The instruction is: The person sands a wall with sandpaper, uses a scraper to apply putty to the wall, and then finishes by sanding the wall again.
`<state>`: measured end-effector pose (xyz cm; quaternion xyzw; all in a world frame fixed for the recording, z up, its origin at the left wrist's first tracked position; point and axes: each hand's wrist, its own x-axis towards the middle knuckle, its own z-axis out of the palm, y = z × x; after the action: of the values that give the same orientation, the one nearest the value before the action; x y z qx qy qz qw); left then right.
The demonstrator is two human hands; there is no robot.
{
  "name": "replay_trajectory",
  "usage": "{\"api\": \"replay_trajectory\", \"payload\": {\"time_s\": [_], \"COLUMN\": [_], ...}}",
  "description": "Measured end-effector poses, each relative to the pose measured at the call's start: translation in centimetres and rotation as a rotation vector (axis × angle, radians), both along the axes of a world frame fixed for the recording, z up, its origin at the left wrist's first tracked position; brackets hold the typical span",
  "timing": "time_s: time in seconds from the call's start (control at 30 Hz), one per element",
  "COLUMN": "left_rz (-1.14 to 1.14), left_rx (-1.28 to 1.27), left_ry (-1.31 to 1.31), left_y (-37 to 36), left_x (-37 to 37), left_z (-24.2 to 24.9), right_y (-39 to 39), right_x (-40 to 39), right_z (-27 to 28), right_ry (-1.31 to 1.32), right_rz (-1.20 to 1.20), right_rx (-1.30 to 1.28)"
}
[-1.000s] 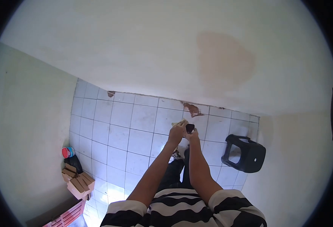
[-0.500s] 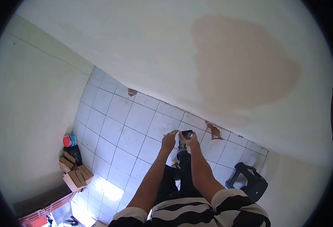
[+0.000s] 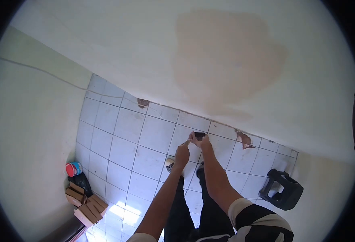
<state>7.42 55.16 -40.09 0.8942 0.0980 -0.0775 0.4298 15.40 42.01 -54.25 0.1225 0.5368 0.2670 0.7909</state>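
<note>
Head view: right hand (image 3: 203, 142) grips a small black rectangular object (image 3: 199, 135); left hand (image 3: 182, 152), at its seven o'clock, pinches a thin pale strip (image 3: 185, 142). Black plastic stool (image 3: 282, 189) at four o'clock.

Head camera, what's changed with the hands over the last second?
The left hand has dropped below the right hand, and the pale wad it held no longer shows. The right hand still grips the small dark object. The black stool and floor clutter stay put.
</note>
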Motion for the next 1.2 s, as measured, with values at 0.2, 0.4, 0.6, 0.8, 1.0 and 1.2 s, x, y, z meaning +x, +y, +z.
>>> {"api": "replay_trajectory", "payload": {"time_s": [0.2, 0.4, 0.6, 0.8, 1.0, 1.2], "left_rz": [0.063, 0.127, 0.113, 0.135, 0.129, 0.176], "left_rx": [-0.076, -0.137, -0.119, -0.158, -0.16, -0.182], "left_ry": [0.1, 0.031, 0.04, 0.124, 0.12, 0.129], "left_y": [5.6, 8.0, 9.4, 11.2, 12.8, 12.2], "left_x": [2.7, 5.1, 7.0, 7.1, 7.4, 7.8], "left_z": [-12.9, -20.9, -24.9, -25.9, -26.3, -25.8], "right_y": [7.9, 12.1, 15.4, 17.3, 15.8, 14.9], "right_x": [5.5, 10.2, 13.7, 15.1, 17.9, 15.8], "right_z": [-13.1, -21.2, -24.1, -28.5, -30.0, -27.9], "right_ry": [0.108, 0.136, 0.341, -0.049, -0.159, -0.053], "right_rz": [-0.066, -0.195, -0.199, -0.132, -0.072, -0.125], "right_rx": [0.09, -0.044, -0.021, -0.13, -0.331, -0.346]}}
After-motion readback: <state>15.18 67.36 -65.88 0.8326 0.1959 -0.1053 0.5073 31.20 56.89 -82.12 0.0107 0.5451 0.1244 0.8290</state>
